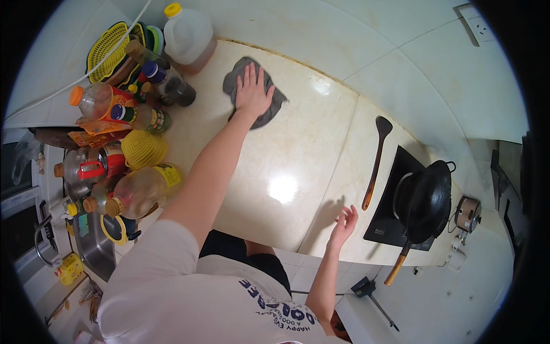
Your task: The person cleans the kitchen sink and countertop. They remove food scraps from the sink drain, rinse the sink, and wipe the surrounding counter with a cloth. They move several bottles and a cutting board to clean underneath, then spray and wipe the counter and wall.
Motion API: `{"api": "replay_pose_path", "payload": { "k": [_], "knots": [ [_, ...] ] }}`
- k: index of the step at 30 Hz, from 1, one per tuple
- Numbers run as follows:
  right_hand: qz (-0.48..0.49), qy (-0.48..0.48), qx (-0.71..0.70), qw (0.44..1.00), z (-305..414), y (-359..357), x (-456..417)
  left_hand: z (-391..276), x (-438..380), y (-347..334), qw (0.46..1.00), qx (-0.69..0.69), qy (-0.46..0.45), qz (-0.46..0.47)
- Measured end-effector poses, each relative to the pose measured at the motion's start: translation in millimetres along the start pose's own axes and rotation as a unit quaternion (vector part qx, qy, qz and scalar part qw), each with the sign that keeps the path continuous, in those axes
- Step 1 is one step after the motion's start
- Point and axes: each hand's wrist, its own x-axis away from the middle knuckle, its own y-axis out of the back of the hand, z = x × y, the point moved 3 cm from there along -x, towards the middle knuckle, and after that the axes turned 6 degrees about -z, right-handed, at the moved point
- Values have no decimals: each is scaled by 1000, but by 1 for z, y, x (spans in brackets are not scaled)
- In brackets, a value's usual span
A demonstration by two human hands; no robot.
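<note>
My left hand (pixel 252 95) lies flat, palm down, on a dark grey cloth (pixel 271 115) at the far side of the pale stone-look countertop (pixel 279 155). Its fingers are spread a little and point towards the wall; the cloth shows on both sides of the hand. My right hand (pixel 345 223) hovers over the counter's near part, its fingers loosely bent and apart, with nothing in them. Its shadow falls on the counter to the left. Nearest to it is a dark spatula (pixel 378 159) with a wooden handle.
At right, a black wok (pixel 429 202) rests tilted on an induction cooktop (pixel 382 228), its wooden handle jutting over the front edge. Bottles, a plastic jug (pixel 189 38) and yellow baskets (pixel 107 49) crowd the left side. Beyond them is a steel sink (pixel 96 245). A rice cooker (pixel 467 214) stands far right.
</note>
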Motion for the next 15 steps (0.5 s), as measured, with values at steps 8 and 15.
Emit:
{"api": "replay_pose_path", "payload": {
  "k": [8, 15],
  "knots": [
    [18, -47, 7, 999, -22, 12, 51, -48, 68, 25, 986, 45, -155, 35],
    [55, -14, -1, 998, 13, -1, 43, 32, 203, 75, 989, -67, 101, 81]
  ]
}}
